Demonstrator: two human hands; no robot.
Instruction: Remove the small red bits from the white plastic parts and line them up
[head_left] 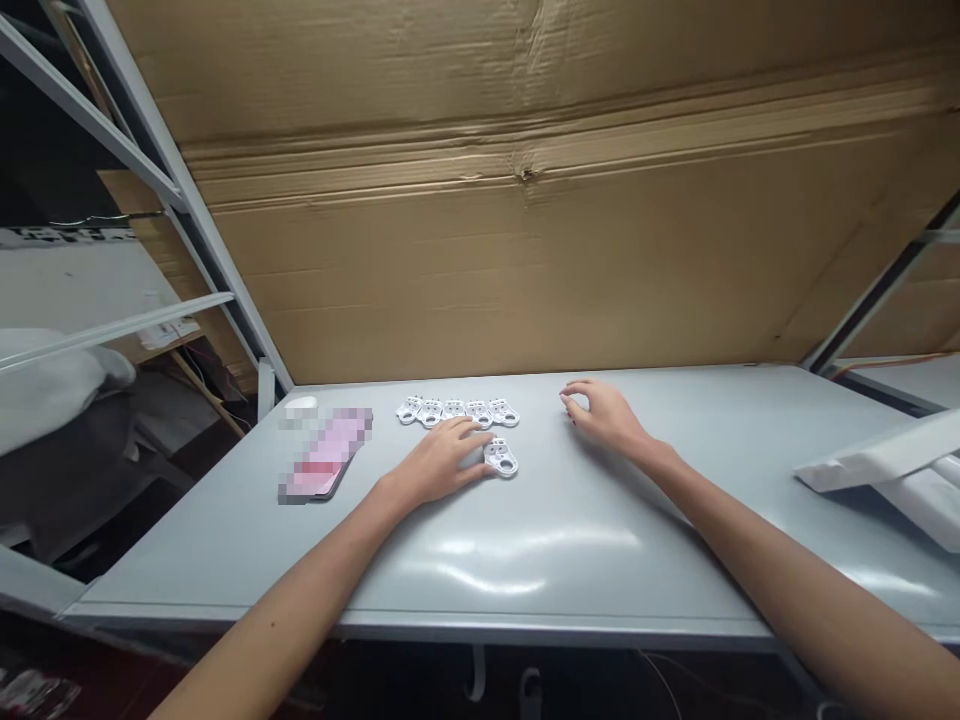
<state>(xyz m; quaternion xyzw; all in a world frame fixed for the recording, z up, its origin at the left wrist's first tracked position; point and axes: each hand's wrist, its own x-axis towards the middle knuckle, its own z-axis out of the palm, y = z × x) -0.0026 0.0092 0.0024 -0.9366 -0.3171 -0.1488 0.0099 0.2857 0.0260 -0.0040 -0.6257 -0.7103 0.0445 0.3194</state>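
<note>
Several small white plastic parts [457,411] lie in a row near the back of a grey table [525,540]. One more white part [501,457] lies alone in front of the row. My left hand [442,462] rests flat on the table with its fingers stretched out, the fingertips touching that single part and the row. My right hand [604,415] sits to the right of the row, fingers curled with thumb and fingertips pinched together on the table; whether anything is between them I cannot make out.
A blurred pink flat object [326,455] and a small white object [301,405] lie at the table's left. White foam pieces [892,470] sit at the right edge. A large cardboard sheet [525,200] stands behind the table, with metal shelf frames [187,190] on the left.
</note>
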